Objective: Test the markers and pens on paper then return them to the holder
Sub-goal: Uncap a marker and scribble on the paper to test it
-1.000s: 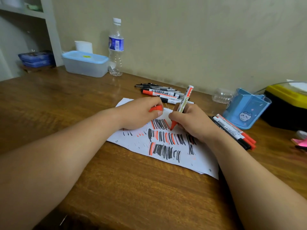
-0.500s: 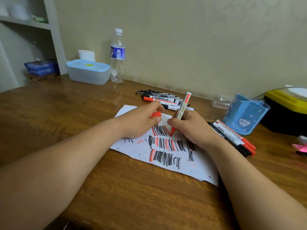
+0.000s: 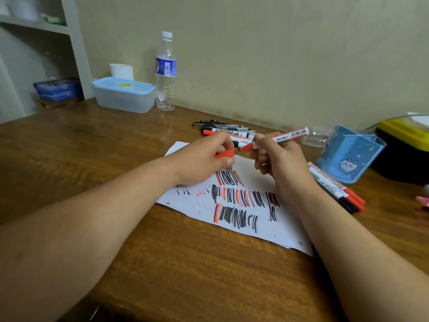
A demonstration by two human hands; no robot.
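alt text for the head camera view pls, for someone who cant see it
A right hand holds an uncapped red marker with its tip pointing at the red cap pinched in the left hand, above a sheet of paper covered in red and black strokes. More markers lie on the wooden table beside a blue holder.

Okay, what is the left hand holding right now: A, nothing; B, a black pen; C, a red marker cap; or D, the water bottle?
C: the left hand pinches the red cap, while the right hand holds the uncapped red marker.
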